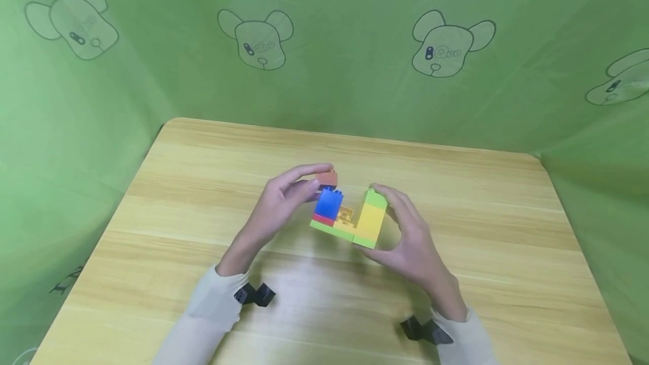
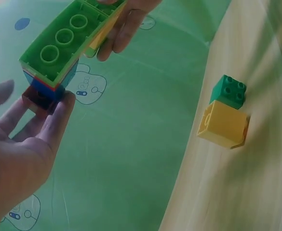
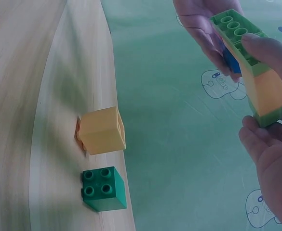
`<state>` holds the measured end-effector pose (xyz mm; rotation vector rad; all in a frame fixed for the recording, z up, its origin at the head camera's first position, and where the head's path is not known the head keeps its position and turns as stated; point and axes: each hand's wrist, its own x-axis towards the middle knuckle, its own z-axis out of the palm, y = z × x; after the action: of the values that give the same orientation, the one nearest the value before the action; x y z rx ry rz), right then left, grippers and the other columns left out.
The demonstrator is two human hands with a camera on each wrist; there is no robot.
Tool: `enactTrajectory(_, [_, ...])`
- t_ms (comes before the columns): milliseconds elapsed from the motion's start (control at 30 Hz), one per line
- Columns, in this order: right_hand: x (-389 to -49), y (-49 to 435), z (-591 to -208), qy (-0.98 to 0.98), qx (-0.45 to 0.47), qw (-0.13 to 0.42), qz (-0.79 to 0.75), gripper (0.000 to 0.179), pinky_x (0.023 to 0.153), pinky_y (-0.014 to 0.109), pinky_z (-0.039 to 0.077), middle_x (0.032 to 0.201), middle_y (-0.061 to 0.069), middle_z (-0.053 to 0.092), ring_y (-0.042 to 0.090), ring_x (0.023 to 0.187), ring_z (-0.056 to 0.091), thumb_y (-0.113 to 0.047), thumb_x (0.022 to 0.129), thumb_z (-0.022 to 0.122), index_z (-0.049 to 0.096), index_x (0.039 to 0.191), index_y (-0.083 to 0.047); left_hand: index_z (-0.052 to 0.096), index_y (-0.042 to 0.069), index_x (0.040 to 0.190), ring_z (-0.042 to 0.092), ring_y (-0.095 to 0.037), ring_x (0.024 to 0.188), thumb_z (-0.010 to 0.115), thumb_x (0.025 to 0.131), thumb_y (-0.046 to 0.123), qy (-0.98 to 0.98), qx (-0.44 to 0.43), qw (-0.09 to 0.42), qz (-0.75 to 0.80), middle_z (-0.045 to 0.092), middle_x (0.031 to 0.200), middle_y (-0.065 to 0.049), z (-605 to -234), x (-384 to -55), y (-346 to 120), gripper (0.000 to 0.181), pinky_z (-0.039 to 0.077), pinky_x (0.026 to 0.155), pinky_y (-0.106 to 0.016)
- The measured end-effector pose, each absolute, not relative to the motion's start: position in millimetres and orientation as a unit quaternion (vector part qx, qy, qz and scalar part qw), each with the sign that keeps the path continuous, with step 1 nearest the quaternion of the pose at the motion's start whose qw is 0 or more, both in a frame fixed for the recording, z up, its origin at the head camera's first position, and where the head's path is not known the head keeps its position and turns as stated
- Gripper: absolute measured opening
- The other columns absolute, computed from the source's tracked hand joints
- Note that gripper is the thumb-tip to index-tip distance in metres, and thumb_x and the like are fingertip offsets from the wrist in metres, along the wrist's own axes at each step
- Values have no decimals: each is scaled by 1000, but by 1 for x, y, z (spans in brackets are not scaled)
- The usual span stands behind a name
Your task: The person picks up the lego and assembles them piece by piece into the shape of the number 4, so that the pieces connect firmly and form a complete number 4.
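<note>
My left hand (image 1: 279,204) pinches a red brick (image 1: 327,178) between thumb and fingers, right at the studs of a blue brick (image 1: 328,204); whether the two are joined I cannot tell. That blue brick belongs to a U-shaped build of toy building bricks, with a light green base (image 1: 332,231), a thin red layer and a yellow column (image 1: 372,223) topped by a light green brick (image 1: 376,198). My right hand (image 1: 413,244) grips the column end, its thumb on the base's underside and its fingers at the green top. The build is tilted and held above the table.
On the wooden table (image 1: 167,241) stand a yellow block (image 2: 222,125) and a dark green brick (image 2: 230,91) with studs, side by side. In the head view the build hides much of them. A green curtain (image 1: 350,94) with printed bear heads surrounds the table.
</note>
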<state>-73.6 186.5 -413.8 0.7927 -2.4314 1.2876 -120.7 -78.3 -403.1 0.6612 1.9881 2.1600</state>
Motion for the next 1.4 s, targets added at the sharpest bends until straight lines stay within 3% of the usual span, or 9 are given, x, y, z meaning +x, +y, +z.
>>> enactTrajectory(133, [-74,187,-414,-836,287,142,446,111,109,25,45,149,15,51,26,135,50,2,57,99,45,153,-4,59,10,145,58,-31,130,67,103,18,649,268,71,708,58,147,-4,-405,-120,-80,43,53,106,-41])
enactTrajectory(300, [-73,187,-415,-831,301,144,445,112,109,25,44,149,16,52,25,136,49,0,55,100,45,153,-3,50,1,149,55,-32,131,83,91,19,626,349,82,693,51,150,-12,-410,-121,-82,69,48,112,-46])
enactTrajectory(500, [-72,188,-415,-832,302,144,442,109,110,24,44,148,15,53,25,136,49,-1,57,99,46,153,-3,38,9,156,47,-25,139,95,71,1,663,378,91,640,41,157,-5,-407,-117,-83,103,42,117,-41])
enactTrajectory(600, [-72,188,-415,-832,304,142,443,108,110,26,44,147,16,53,25,136,49,-1,58,99,46,152,-2,33,12,158,47,-23,140,97,66,-3,678,373,97,625,38,158,-4,-406,-114,-81,113,42,118,-40])
enactTrajectory(1067, [-71,190,-414,-821,309,127,464,101,111,30,46,147,18,52,25,136,49,-9,63,97,47,150,1,46,5,148,57,-23,126,99,66,2,721,393,5,571,50,147,-10,-400,-110,-77,97,51,108,-34])
enactTrajectory(1400, [-71,188,-413,-816,317,134,464,95,111,30,47,146,17,54,26,135,51,-22,71,96,48,150,1,51,4,143,60,-23,119,99,65,0,707,402,-2,582,56,140,-9,-400,-110,-79,92,53,106,-35])
